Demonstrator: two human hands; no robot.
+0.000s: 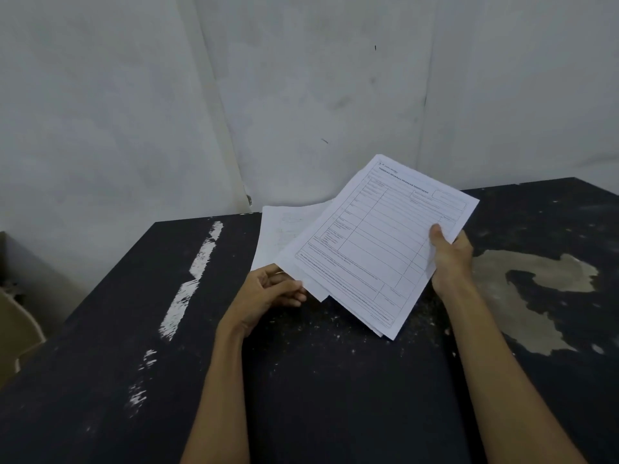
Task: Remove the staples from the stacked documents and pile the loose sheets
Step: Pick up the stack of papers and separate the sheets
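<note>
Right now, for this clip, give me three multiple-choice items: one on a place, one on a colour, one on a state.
1. Where on the table is the worn tan patch? A. at the left edge B. at the near edge C. right of the right hand
2. What colour are the paint streaks? A. white B. red C. green
3. How are the printed forms held? A. lying untouched B. gripped by the right hand, thumb on top C. rolled into a tube

Answers: 1 C, the patch lies just beyond the right wrist; 2 A, the streaks run white down the dark top; 3 B, the thumb presses the sheets' right edge, fingers behind.
</note>
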